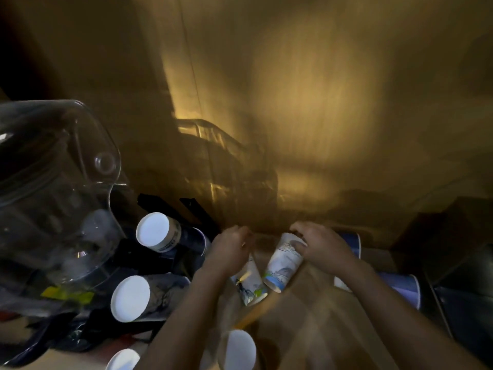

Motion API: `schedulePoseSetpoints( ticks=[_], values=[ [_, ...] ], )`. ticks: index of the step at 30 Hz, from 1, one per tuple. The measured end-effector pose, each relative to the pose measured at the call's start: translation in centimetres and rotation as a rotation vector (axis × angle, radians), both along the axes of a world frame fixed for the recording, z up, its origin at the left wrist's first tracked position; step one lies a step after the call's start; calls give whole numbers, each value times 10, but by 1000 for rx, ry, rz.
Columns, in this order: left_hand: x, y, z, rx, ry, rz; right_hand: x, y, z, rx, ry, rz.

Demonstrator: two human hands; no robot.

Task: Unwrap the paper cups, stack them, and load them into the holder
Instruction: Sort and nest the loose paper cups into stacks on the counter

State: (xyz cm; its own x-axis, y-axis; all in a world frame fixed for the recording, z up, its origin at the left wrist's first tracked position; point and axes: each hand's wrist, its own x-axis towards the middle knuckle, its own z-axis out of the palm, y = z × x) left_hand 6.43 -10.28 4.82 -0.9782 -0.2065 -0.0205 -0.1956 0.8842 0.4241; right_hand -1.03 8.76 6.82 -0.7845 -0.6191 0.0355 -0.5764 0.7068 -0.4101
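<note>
My right hand (pixel 321 245) grips a white paper cup with a blue and green landscape print (pixel 282 261), tilted with its mouth toward me. My left hand (pixel 232 248) is closed on a second printed cup (pixel 249 285) just left of it and lower; the two cups nearly touch. Clear wrapping film seems to lie around them, blurred. More cups lie on their sides at left with white bases facing me: one near the top (pixel 153 232), one in the middle (pixel 130 299), one at the bottom edge (pixel 122 360). Another cup (pixel 240 349) sits below my hands.
A large clear plastic container (pixel 58 182) stands at the left. Blue-tinted cups (pixel 400 288) lie to the right behind my right forearm. A dim wire rack (pixel 213 145) is behind, against a yellow-lit wall. The brown surface (pixel 320 329) lies under my arms.
</note>
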Motion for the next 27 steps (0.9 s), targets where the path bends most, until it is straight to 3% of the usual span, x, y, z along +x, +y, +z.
schedulePoseSetpoints(
  ticks=[5,10,15,21,27],
  values=[
    [-4,-10,-60,-281,-145,-64,-13,-16,-54,127,33,88],
    [1,-11,-99,-399,-340,-157,-10,-20,-105,259,80,242],
    [14,-3,-100,-465,-222,-220,-4,-22,-130,406,178,379],
    [14,-7,-109,-475,-189,-189,3,-26,-136,473,377,400],
    [16,5,-110,-255,-104,52,4,-15,-132,430,426,253]
  ],
)
